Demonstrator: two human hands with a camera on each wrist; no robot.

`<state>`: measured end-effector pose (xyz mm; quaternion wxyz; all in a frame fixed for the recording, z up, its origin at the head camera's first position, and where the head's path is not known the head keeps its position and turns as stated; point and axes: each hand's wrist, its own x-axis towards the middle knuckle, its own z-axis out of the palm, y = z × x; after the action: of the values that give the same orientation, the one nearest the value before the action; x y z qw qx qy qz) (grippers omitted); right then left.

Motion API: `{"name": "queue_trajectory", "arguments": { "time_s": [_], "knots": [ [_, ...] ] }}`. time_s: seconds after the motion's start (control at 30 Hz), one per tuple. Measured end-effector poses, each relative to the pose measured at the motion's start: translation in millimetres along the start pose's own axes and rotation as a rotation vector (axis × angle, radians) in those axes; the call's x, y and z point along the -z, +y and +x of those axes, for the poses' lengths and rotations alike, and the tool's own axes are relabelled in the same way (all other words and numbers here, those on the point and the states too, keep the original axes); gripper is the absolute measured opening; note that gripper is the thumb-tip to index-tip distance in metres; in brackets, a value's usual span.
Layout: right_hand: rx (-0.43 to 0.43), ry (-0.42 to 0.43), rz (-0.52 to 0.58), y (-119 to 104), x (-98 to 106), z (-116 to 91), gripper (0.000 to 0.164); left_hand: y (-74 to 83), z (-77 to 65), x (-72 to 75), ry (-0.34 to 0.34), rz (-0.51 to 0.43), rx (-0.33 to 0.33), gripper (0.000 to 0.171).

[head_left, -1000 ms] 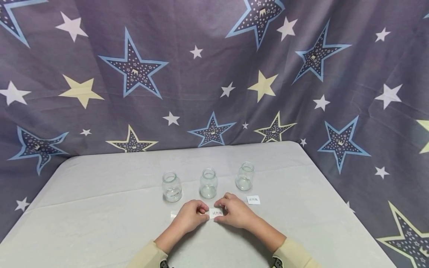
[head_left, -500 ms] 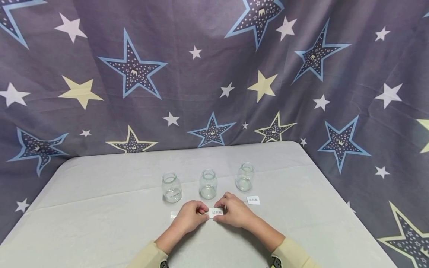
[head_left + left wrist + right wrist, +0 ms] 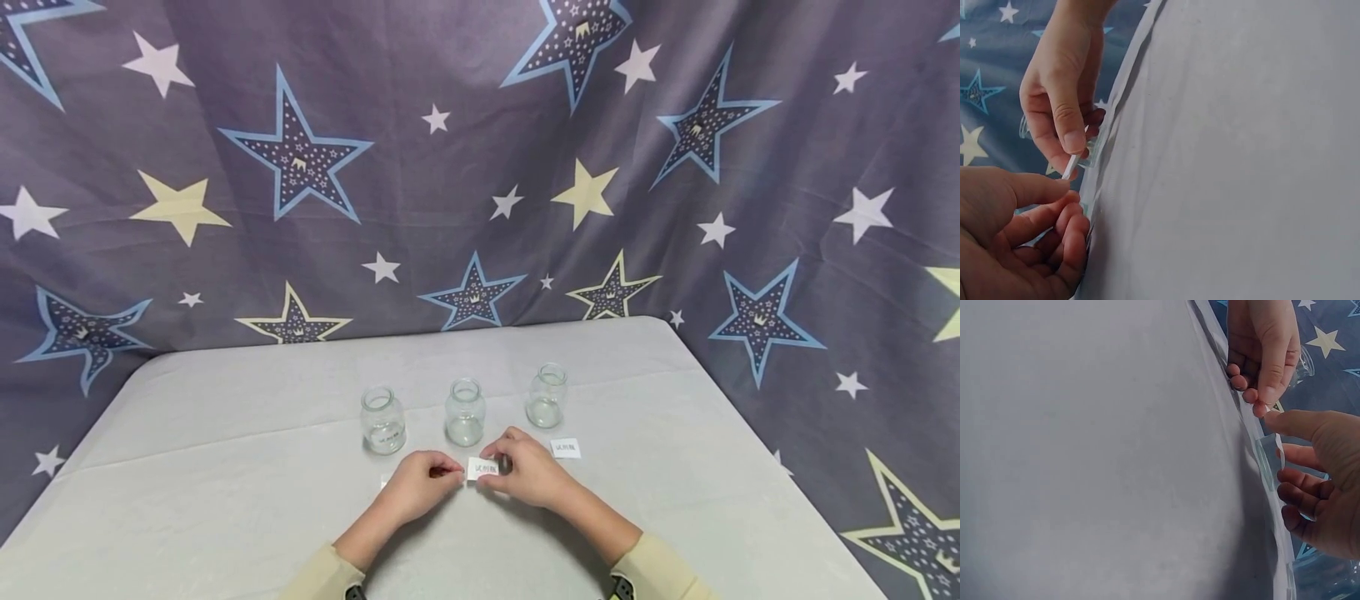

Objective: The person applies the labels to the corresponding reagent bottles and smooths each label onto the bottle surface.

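Observation:
A small white paper label (image 3: 482, 469) with dark handwriting is raised off the table between both hands. My left hand (image 3: 422, 485) pinches its left end between thumb and index finger. On the other side, my right hand (image 3: 531, 471) holds the label with the thumb at the lower edge and a finger at the upper edge. In the right wrist view the label (image 3: 1280, 453) appears edge-on and slightly bowed. Behind the hands stand a middle glass jar (image 3: 465, 417), a right glass jar (image 3: 547, 400) and a left glass jar (image 3: 382, 423) with writing low on its side.
A second written label (image 3: 566, 448) lies on the table in front of the right jar. Partly hidden by the left hand is a pale strip (image 3: 386, 481). A star-patterned curtain (image 3: 420, 192) hangs behind the white-covered table (image 3: 225, 467).
The label has come up off the table and tilted, held by both hands. My left fingers have drawn together at its left end. The jars stay put.

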<state>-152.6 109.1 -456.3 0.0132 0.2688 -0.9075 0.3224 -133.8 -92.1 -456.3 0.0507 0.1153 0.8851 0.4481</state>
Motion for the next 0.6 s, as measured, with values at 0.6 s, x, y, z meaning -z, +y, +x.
{"name": "queue_trajectory", "arguments": {
  "time_s": [0.6],
  "knots": [
    [-0.003,-0.013,0.056,-4.9,0.8,0.8,0.027,2.5,-2.2,3.9,-0.087,-0.142,0.063,0.018]
  ]
}}
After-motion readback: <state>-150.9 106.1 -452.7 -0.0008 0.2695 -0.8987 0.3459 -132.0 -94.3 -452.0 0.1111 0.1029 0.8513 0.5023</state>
